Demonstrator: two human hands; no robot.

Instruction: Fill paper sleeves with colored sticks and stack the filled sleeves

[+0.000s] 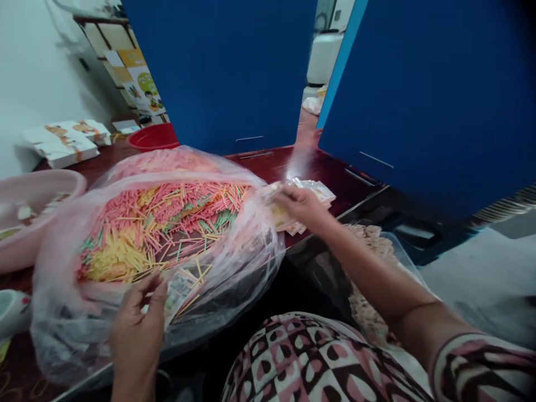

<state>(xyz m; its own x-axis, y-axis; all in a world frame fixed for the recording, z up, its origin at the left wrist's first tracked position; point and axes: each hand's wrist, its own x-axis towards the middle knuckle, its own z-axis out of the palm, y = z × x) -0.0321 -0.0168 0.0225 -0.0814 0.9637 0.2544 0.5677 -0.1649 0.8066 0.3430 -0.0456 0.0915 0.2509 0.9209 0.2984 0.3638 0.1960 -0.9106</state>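
My left hand (140, 310) pinches a small clear printed packet (179, 293) at the near edge of a big plastic bag (247, 262). Thin yellow and pink sticks lie at the packet's side; whether they are inside it I cannot tell. Loose coloured sticks (167, 218) in pink, yellow and green fill the opened bag. Off its right side, my right hand (299, 206) has its fingers closed on a small flat packet (278, 215), partly hidden by the hand and blurred. More flat packets (320, 192) are piled just beyond that hand on the dark red table.
A pink basin (37, 192) with small items stands at left, a red basin (153, 137) behind the bag. White boxes (67, 142) lie at the back left. Blue panels (226, 72) rise behind the table. Below my right arm sits a clear bag of beige pieces (368, 240).
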